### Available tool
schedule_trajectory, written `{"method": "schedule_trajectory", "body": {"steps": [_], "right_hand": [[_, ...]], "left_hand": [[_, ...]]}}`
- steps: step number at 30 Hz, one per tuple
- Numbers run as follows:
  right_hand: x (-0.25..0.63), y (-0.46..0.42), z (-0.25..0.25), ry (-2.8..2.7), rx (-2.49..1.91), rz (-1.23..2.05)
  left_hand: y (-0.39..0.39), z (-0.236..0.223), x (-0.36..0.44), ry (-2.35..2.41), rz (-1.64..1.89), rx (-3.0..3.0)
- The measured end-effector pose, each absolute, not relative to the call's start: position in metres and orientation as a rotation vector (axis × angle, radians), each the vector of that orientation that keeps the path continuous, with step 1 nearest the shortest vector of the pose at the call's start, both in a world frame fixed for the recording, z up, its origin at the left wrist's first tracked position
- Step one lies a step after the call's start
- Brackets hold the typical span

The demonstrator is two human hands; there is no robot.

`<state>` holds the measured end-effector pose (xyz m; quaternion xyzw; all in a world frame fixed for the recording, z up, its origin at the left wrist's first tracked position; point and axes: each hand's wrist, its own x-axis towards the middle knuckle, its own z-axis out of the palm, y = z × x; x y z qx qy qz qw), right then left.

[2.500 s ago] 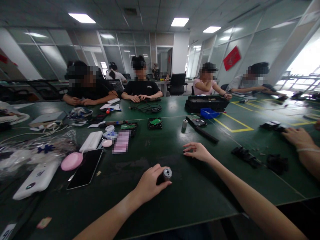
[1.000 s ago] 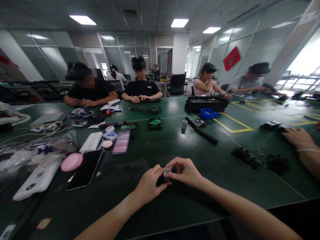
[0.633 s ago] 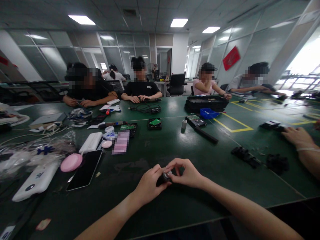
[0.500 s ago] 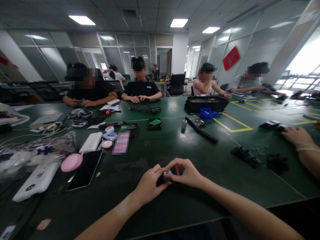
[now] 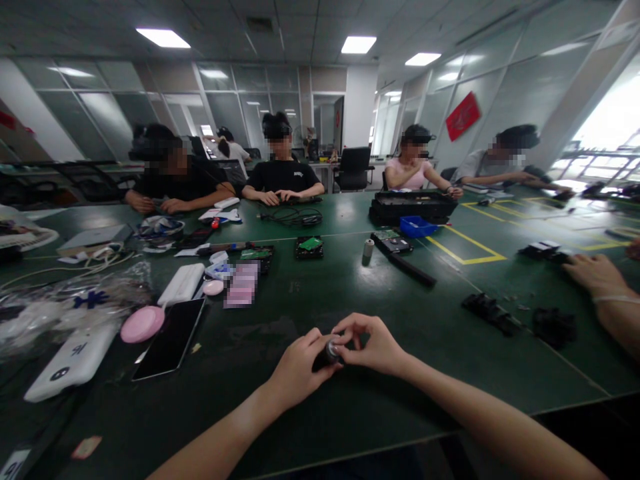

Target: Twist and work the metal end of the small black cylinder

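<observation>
Near the front middle of the green table, my left hand (image 5: 299,367) is wrapped round a small dark cylinder with a grey, metallic-looking top (image 5: 331,351). Its exact kind is too small to make out, and its lower part is hidden by my fingers. From the other side, my right hand (image 5: 373,343) closes thumb and fingertips on the cylinder's upper end. Farther back stands a short grey cylinder (image 5: 368,251), upright and apart from both hands. A hard drive with a green circuit board (image 5: 309,247) lies beyond my hands.
A black tablet (image 5: 173,340), a pink round case (image 5: 143,325) and a white device (image 5: 70,363) lie on the left. Black plastic parts (image 5: 490,313) are on the right, near another person's hand (image 5: 595,273). A blue tray (image 5: 417,227) sits farther back.
My right fingertips have shifted slightly on the cylinder's top, and more of its silvery rim shows. My left hand stays nearly in place.
</observation>
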<state>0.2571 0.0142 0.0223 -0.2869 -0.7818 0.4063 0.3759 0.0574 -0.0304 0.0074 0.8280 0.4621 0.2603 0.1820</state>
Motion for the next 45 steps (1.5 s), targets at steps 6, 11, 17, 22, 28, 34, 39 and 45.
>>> {"method": "schedule_trajectory", "body": {"steps": [6, 11, 17, 22, 28, 34, 39, 45], "right_hand": [[0.258, 0.016, 0.022, -1.999, -0.679, 1.091], [0.258, 0.016, 0.025, -1.992, -0.704, 1.097], [0.256, 0.013, 0.029, -1.937, -0.798, 1.083], [0.255, 0.013, 0.026, -1.839, -0.824, 1.294], [0.262, 0.025, 0.026, -1.760, -0.832, 1.253], [0.303, 0.074, 0.027, -1.776, -1.070, 0.798], [0.329, 0.105, 0.014, -1.931, -1.191, 0.751], [0.339, 0.115, 0.006, -2.088, -1.283, 0.651]], "left_hand": [[-0.031, 0.009, 0.057, 1.301, 0.718, 2.350], [-0.031, 0.010, 0.058, 1.300, 0.717, 2.359], [-0.032, 0.010, 0.058, 1.304, 0.721, 2.369], [-0.031, 0.010, 0.059, 1.292, 0.715, 2.372], [-0.030, 0.010, 0.059, 1.313, 0.729, 2.346], [-0.030, 0.010, 0.056, 1.314, 0.731, 2.304], [-0.030, 0.013, 0.055, 1.299, 0.722, 2.287], [-0.031, 0.016, 0.055, 1.300, 0.718, 2.280]]}}
